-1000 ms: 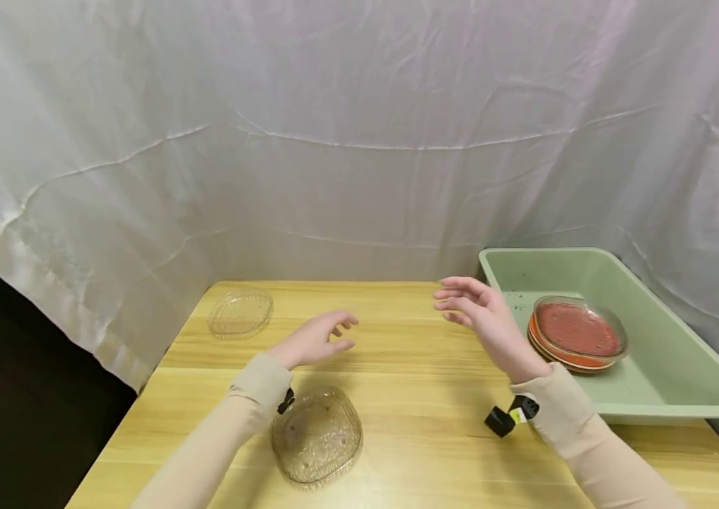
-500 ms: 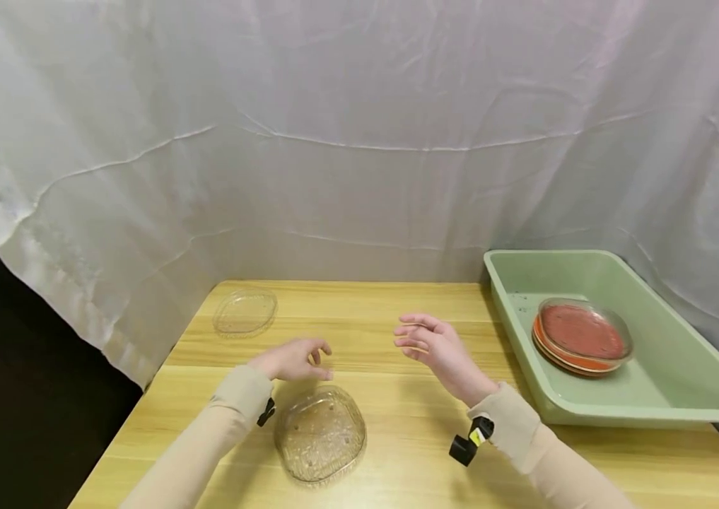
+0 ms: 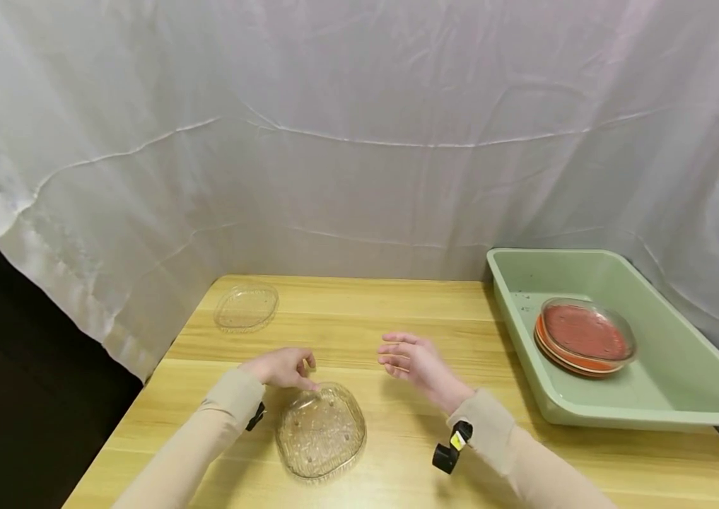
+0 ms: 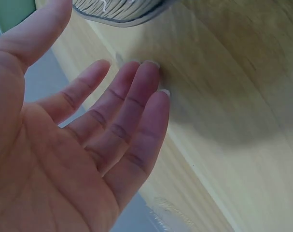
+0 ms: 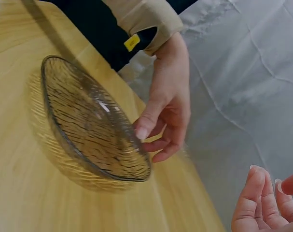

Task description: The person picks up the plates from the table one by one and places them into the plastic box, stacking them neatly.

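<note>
A see-through brownish glass plate with a ribbed pattern and raised rim lies on the wooden table, near its front. My left hand is at the plate's far left edge, thumb tip right at the rim. In the left wrist view its fingers are loosely bent and hold nothing, while the plate peeks in at the top. Over the table to the right hovers my right hand, fingers relaxed and holding nothing. The right wrist view shows the plate with the left hand beside its rim.
A green basin stands at the right, with a stack of red-orange plates inside, a clear glass one on top. Another clear glass plate lies at the table's back left corner. Grey-white curtain hangs behind.
Both hands have come back toward the front of the table. The left hand has moved left and down to the glass plate's rim; the right hand has moved left, away from the basin.
</note>
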Tool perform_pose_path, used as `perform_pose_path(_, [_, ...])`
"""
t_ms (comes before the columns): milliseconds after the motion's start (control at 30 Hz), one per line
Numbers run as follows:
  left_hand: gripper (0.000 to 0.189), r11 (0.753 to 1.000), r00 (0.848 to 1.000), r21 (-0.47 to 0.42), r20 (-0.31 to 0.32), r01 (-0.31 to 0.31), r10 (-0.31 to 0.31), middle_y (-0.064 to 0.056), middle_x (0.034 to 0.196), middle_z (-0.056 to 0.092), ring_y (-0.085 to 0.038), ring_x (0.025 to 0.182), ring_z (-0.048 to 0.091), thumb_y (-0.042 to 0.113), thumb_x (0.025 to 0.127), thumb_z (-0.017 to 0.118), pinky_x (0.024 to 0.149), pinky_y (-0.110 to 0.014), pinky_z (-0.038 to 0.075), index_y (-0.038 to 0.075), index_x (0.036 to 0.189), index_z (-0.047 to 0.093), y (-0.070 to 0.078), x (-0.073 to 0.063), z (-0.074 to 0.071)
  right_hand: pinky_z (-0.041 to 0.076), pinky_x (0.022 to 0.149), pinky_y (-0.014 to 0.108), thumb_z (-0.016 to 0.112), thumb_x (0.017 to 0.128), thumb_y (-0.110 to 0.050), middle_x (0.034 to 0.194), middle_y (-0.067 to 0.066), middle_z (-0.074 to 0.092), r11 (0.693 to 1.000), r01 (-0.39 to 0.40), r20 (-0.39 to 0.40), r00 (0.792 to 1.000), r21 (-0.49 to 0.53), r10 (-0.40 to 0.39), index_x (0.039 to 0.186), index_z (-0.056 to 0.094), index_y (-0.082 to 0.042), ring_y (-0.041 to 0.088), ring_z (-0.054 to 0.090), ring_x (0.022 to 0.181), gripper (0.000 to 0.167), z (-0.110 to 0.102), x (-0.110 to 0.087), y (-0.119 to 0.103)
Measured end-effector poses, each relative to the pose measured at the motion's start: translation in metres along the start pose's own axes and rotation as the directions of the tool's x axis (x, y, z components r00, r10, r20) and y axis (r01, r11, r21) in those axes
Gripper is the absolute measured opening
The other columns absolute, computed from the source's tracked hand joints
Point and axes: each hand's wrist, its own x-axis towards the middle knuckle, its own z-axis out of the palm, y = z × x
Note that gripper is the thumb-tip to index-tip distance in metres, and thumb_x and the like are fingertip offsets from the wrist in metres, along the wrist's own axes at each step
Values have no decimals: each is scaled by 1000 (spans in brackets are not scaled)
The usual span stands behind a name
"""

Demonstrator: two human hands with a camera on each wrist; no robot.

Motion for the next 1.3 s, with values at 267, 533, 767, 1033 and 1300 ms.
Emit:
perform_pose_path(267, [43, 998, 1000, -54, -7, 15, -16, -7, 100, 61, -21, 89, 57, 28, 82, 84, 77, -35, 53, 7, 112, 61, 4, -2, 8, 56, 78, 19, 50, 94, 0, 106, 9, 65, 998, -55, -19, 998, -12, 55, 139, 45, 8, 13, 65, 87, 46, 2, 5, 17])
perform_pose_path(533, [35, 999, 1000, -32, -13, 24, -24, -3, 90, 56, -17, 79, 51, 30, 82, 84, 65, -27, 43, 12, 100, 60, 1, 6, 16, 54, 78, 17, 48, 94, 1, 107, 9, 65, 997, -77, -9, 997, -26, 76, 144, 39, 9, 12, 64, 88, 52, 1, 9, 27])
perform_pose_path(767, [30, 1000, 1000, 0, -13, -15, 15, 0, 86, 54, -15, 76, 49, 28, 84, 82, 64, -26, 41, 13, 94, 57, 0, 7, 16, 55, 80, 18, 49, 94, 1, 112, 12, 64, 996, -84, -8, 996, -24, 84, 144, 38, 11, 12, 64, 89, 52, -4, 9, 32])
perform_pose_path(1033, [26, 1000, 999, -16, -32, -11, 11, 0, 83, 52, -14, 70, 47, 26, 86, 80, 59, -25, 39, 14, 89, 57, 3, 11, 18, 55, 78, 17, 48, 92, 2, 107, 9, 64, 996, -89, -7, 996, -19, 89, 143, 38, 11, 12, 64, 86, 53, -4, 9, 34])
perform_pose_path(1300, [19, 999, 998, -25, -53, -47, 46, 2, 78, 51, -12, 61, 44, 21, 91, 75, 52, -23, 39, 13, 85, 59, 5, 16, 19, 56, 77, 17, 48, 92, 2, 108, 10, 64, 995, -96, -7, 995, -7, 96, 143, 39, 11, 12, 64, 86, 53, -4, 9, 35])
